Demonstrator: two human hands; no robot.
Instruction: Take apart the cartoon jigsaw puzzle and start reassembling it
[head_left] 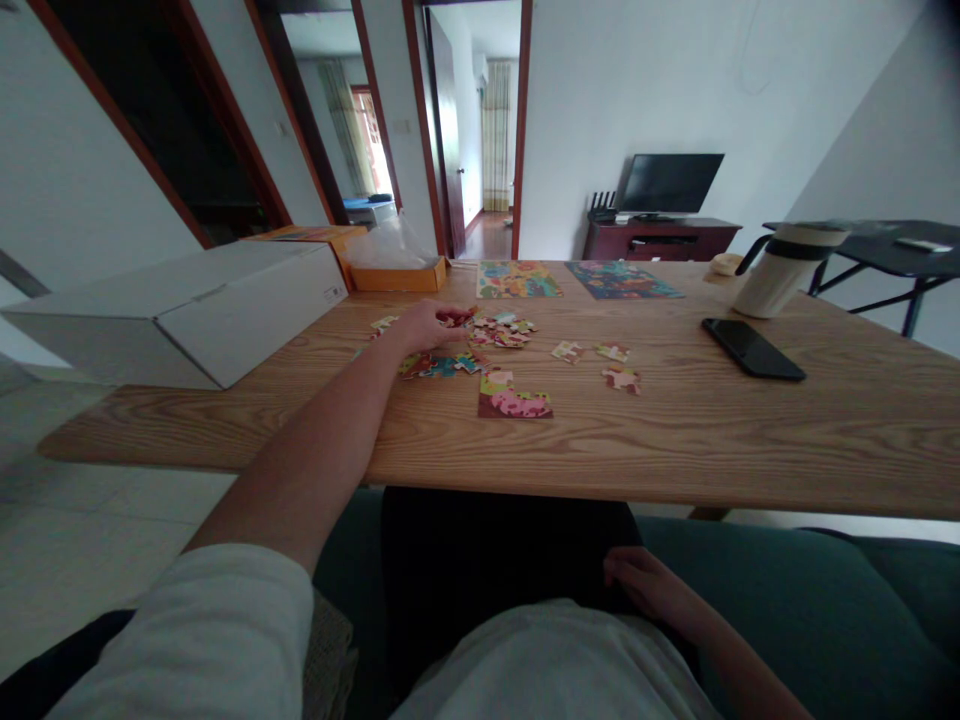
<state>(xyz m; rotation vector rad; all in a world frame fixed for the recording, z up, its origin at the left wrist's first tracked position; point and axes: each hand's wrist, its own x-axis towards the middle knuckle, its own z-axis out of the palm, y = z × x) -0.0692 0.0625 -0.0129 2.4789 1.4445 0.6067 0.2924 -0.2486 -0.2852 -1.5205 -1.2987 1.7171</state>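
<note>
My left hand point(429, 328) reaches over the table to a heap of loose puzzle pieces point(504, 330), thumb and fingers apart at its left side, with reddish pieces between and beyond them. Nearer me lie blue and green joined pieces point(444, 364). An L-shaped assembled part point(517, 402) with a pink figure sits close to the front edge. To its right are separate pieces, among them a brownish one point(621, 379) and a pale one point(568, 351). My right hand point(643, 580) rests on my lap, fingers curled, with nothing visible in it.
Two colourful picture sheets point(519, 280) point(624, 280) lie at the table's far side. A white box point(247, 300) and an orange tray point(397, 277) with clear plastic stand on the left. A black phone point(752, 349) and a white flask point(782, 275) are on the right.
</note>
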